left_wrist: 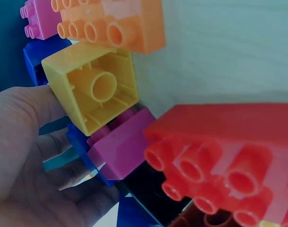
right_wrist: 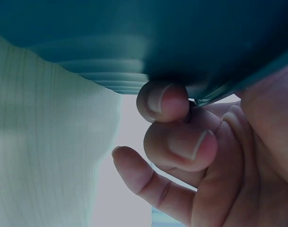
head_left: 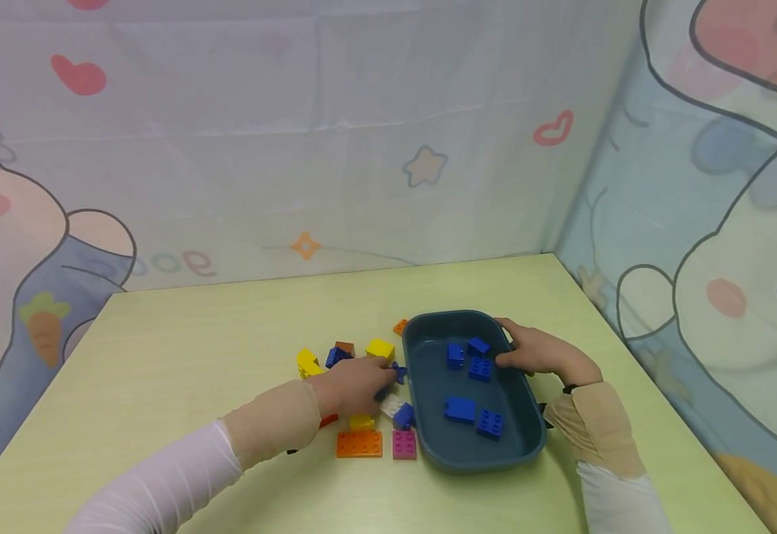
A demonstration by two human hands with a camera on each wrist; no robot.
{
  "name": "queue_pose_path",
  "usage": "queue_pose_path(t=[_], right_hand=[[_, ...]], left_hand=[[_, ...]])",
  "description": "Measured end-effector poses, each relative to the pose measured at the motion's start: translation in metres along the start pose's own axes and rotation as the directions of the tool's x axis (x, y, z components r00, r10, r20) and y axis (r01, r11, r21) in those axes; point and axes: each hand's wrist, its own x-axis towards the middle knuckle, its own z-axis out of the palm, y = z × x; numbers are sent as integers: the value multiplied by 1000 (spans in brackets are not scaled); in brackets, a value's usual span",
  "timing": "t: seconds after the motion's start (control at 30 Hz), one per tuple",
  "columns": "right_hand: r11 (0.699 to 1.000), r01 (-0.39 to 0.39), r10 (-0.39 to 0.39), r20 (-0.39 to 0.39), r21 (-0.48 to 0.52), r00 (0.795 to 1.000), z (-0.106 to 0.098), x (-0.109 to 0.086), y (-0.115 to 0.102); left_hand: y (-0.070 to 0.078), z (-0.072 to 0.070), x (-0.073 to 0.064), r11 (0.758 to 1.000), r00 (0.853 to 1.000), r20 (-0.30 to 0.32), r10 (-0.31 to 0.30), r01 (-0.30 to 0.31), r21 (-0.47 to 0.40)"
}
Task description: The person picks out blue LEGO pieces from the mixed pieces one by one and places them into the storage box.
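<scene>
In the head view, my left hand (head_left: pixel 355 384) reaches into a loose pile of toy building bricks, fingertips by a blue brick (head_left: pixel 399 372). Its thumb tip is hidden behind a yellow brick (left_wrist: pixel 91 87) in the left wrist view, so a pinch cannot be made out. Close to those fingers are a pink brick (left_wrist: pixel 122 146) and a large red brick (left_wrist: pixel 224 156). My right hand (head_left: pixel 538 351) grips the right rim of a dark blue-green tray (head_left: pixel 474 461), thumb over the edge and fingers outside. Several blue bricks (head_left: pixel 460 409) lie spread inside this tray.
An orange brick (head_left: pixel 359 444) and a pink brick (head_left: pixel 404 445) lie at the pile's near side. Behind the tray's left corner sits a small orange piece (head_left: pixel 399 326). Printed cloth walls (head_left: pixel 362 148) border the pale table (head_left: pixel 195 348) at the back and right.
</scene>
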Motion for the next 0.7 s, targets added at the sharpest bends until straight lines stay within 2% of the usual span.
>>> queue_pose_path(t=[0.3,0.5,0.7], right_hand=[[1000,-3,3,-1,3,1000,1,0,3],[1000,-1,1,-2,-4,1000,1,0,3],[1000,0,0,-3,-25,1000,0,1,1]], left_hand=[[1,0,-1,1000,1000,1,22,-22,17],[2,-5,-3,1000,999,21,24,-24,0],[1,-13,-4,999,999,9,37,-37,3]])
